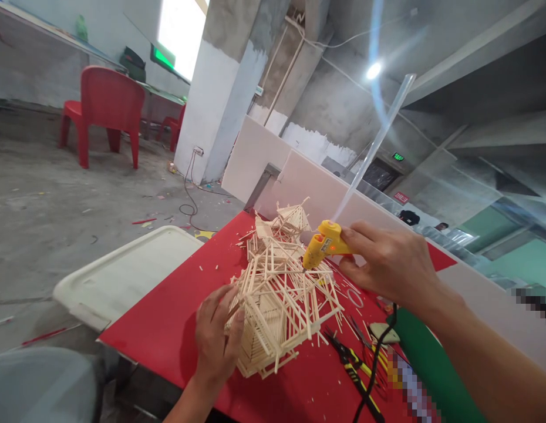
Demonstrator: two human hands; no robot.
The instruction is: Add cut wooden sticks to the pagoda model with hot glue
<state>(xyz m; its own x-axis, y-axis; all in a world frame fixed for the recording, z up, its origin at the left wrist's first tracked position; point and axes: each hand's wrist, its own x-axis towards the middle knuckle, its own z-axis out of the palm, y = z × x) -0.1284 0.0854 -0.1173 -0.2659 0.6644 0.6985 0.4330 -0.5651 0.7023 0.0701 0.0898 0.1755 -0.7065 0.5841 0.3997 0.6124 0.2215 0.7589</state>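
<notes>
A model building made of thin wooden sticks (pixel 273 311) stands on a red tabletop (pixel 167 305), with open lattice framing and a pointed roof (pixel 293 217) behind. My left hand (pixel 215 335) grips its near left side, thumb and fingers against the sticks. In my right hand (pixel 391 258) is a yellow hot glue gun (pixel 319 247), its nozzle pointing down at the upper framing. I cannot tell whether the tip touches a stick. A long clear glue stick (pixel 378 141) juts from the gun's back. Its black cord (pixel 376 358) hangs below my right wrist.
Black-and-yellow pliers (pixel 354 370) lie right of the model, near loose sticks and a clear ring (pixel 355 298). A white panel (pixel 290 170) borders the table's far side. A pale stool or bench (pixel 136 270) stands left, with a red chair (pixel 112 106) farther back.
</notes>
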